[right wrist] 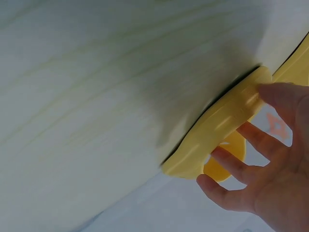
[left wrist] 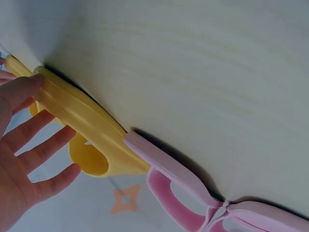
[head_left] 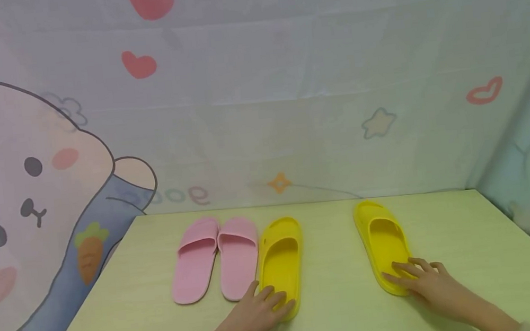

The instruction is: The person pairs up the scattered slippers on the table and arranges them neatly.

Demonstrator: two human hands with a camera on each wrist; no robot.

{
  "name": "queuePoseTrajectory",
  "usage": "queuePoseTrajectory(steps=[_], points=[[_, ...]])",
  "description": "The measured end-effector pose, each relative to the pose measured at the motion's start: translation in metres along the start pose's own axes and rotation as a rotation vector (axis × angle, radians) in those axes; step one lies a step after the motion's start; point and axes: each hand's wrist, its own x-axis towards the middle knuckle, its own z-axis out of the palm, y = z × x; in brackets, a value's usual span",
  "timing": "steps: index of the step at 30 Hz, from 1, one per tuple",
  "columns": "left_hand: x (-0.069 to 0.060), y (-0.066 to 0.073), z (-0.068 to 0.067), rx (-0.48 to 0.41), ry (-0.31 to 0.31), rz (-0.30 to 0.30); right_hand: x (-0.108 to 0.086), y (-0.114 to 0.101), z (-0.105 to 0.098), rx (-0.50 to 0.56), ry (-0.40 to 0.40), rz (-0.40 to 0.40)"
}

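Observation:
A yellow slipper point(head_left: 282, 270) lies on the table beside the pink pair, toe toward the wall. Over its heel end is my left hand point(head_left: 257, 315), fingers spread; in the left wrist view the thumb point(left wrist: 29, 87) meets the heel's edge. A second yellow slipper point(head_left: 388, 247) lies farther right, slightly angled. My right hand point(head_left: 437, 285) is at its heel, fingers loosely bent and apart. In the right wrist view that thumb point(right wrist: 277, 96) touches the sole's side point(right wrist: 227, 116), while the other fingers reach over the slipper. Whether these fingers press on the insole cannot be told.
Two pink slippers, a left one point(head_left: 193, 271) and a right one point(head_left: 238, 264), lie side by side against the left yellow slipper. The pale table point(head_left: 334, 286) ends at a printed cloth backdrop point(head_left: 257, 81) with hearts and a cartoon animal.

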Motion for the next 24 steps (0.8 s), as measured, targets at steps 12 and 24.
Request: queuePoseTrajectory(steps=[12, 24], points=[[0.004, -0.003, 0.009, -0.024, -0.006, -0.020, 0.010, -0.020, 0.003, 0.002, 0.094, -0.148], [0.010, -0.002, 0.012, -0.017, -0.015, -0.048, 0.027, -0.040, 0.005, -0.002, 0.101, -0.259]])
